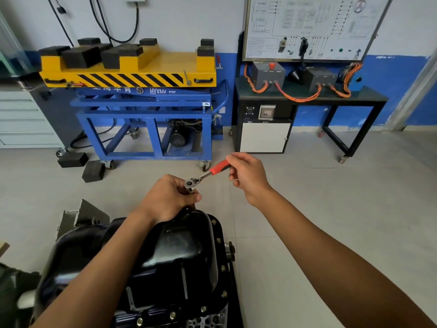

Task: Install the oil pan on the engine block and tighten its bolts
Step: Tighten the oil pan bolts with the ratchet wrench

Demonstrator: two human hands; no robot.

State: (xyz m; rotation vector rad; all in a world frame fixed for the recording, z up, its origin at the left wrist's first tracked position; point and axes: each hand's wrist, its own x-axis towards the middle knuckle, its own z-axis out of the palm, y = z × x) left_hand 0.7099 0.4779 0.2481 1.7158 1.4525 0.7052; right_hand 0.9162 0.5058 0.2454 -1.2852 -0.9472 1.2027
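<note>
A glossy black oil pan (179, 252) sits on the engine block (203, 320) at the bottom centre. Several bolts (218, 240) line its right flange. A ratchet wrench (205, 175) with a red handle stands over the pan's far edge. My left hand (169, 197) is closed around the ratchet's head and the socket below it. My right hand (248, 176) grips the red handle, which points up and to the right. The bolt under the socket is hidden by my left hand.
A blue lift cart (146, 119) with a yellow top stands behind the engine, with black rubber blocks (93, 170) on the floor beside it. A black bench (309, 98) with orange cables and a wiring board is at the back right. A grey drawer cabinet (21, 119) is at left.
</note>
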